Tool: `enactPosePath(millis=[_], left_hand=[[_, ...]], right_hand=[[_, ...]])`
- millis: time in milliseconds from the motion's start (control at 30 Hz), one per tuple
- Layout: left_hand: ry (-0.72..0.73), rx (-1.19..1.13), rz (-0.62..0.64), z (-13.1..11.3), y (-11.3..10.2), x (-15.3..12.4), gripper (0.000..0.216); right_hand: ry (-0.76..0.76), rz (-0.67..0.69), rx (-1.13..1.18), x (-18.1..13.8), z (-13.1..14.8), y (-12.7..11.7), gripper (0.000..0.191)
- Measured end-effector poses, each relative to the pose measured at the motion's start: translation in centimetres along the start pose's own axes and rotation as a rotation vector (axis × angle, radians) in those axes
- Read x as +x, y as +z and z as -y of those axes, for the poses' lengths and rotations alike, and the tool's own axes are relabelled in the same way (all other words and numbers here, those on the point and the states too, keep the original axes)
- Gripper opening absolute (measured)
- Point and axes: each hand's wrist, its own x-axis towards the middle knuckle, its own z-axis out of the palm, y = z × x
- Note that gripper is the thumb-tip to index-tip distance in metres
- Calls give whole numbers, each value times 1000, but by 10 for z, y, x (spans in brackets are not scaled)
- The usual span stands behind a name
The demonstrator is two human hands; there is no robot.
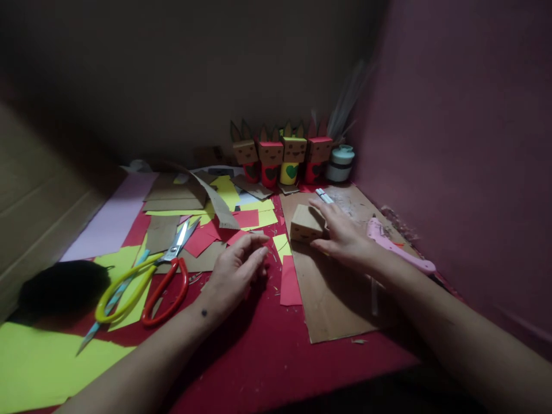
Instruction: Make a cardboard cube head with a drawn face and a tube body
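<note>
A small cardboard box (304,225) with a face drawn on its front rests on a cardboard sheet (332,305). My right hand (340,230) is around the box's right side, thumb near the front and fingers at the back. My left hand (239,267) hovers over the red tabletop (259,356), palm side partly hidden, fingers loosely curled and apart with nothing visible in them. Scissors (172,253) with one yellow and one red handle lie left of it, blades half hidden among paper pieces.
Several box-headed cardboard figures (271,154) stand in a row at the back, beside a pale blue jar (340,164). A pink glue gun (394,247) lies on the right. Yellow paper (52,365), a cardboard stack (172,195) and a black bundle (64,290) are on the left.
</note>
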Motion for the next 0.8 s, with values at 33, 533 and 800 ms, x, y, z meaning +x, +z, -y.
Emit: enactPosePath(millis=[33, 533, 800], left_hand=[[-5, -2, -12, 0, -1, 1, 25], [214, 450, 59, 0, -4, 3, 15], [246, 789, 269, -8, 9, 22, 12]], right_hand=[[-1, -17, 6, 0, 0, 0, 64], [79, -180, 255, -1, 3, -26, 53], [44, -72, 122, 1, -5, -3, 50]])
